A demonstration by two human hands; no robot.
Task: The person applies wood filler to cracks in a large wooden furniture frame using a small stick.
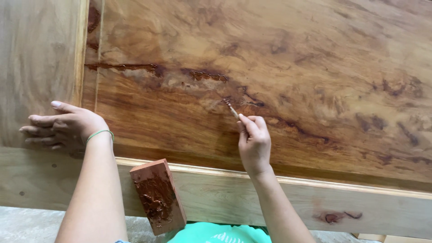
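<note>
My right hand [253,141] pinches a thin stick [231,109] whose tip, smeared with brown filler, touches a dark crack in the reddish-brown wooden panel [288,58]. My left hand [63,127], with a green band at the wrist, rests flat with spread fingers on the paler wood frame [36,63] at the left and holds nothing. A small reddish wooden block [157,195], coated with brown paste, lies between my forearms on the lower rail.
Glossy filler fills cracks [153,69] running across the panel's upper left. The pale lower rail [315,207] has a filled knot [335,217] at the right. Grey floor [27,225] shows at the bottom left, a green garment [216,234] at the bottom centre.
</note>
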